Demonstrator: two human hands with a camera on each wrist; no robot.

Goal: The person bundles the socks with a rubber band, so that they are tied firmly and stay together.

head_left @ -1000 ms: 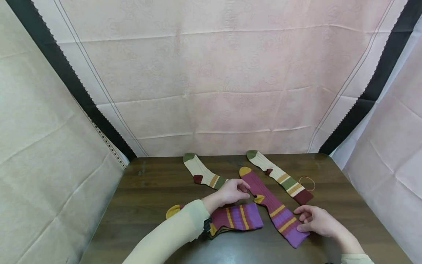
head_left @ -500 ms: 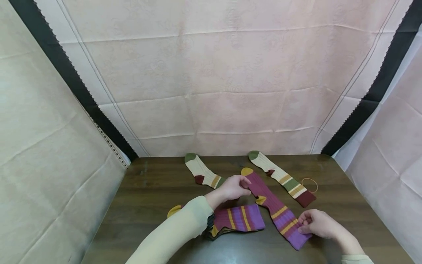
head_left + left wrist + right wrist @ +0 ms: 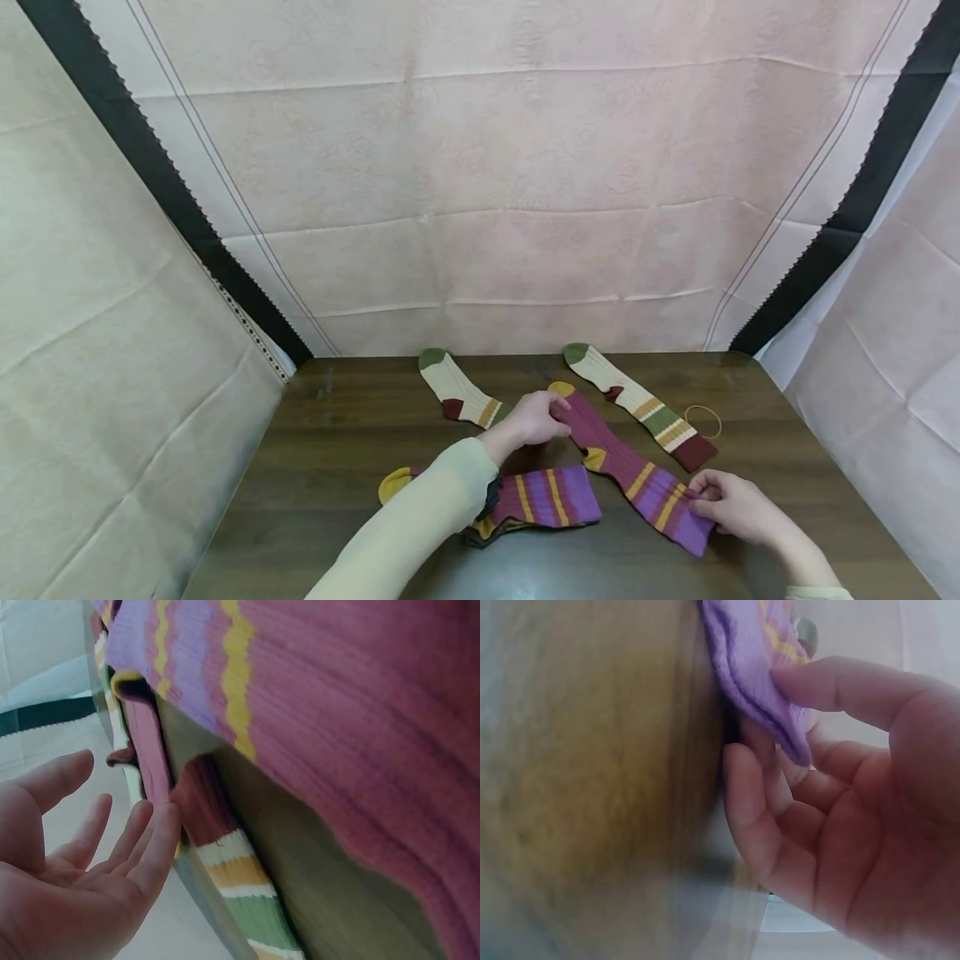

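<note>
A long purple sock [image 3: 626, 462] with yellow toe, heel and stripes lies slanting across the table. My right hand [image 3: 738, 508] pinches the side of its lilac cuff; in the right wrist view the thumb [image 3: 810, 679] lies on top of the cuff [image 3: 754, 667], with fingers beneath. Near the toe end, my left hand [image 3: 528, 421] has its fingertips right at the sock's edge. The left wrist view shows that hand's fingers [image 3: 154, 855] loosely extended, thumb apart. A matching purple sock [image 3: 547, 496] lies below the left forearm, partly hidden by the sleeve.
Two cream socks with green toes and maroon heels lie farther back, one at left [image 3: 465, 387] and one at right [image 3: 630, 396]. Beside the right one is a thin yellowish loop [image 3: 708, 410]. Pale cloth [image 3: 525, 208] hangs behind the brown table [image 3: 337, 433].
My right hand has gripped the cuff and shifted it right and slightly up, so the sock's lower end swings right. My left hand has moved slightly up and right toward the toe.
</note>
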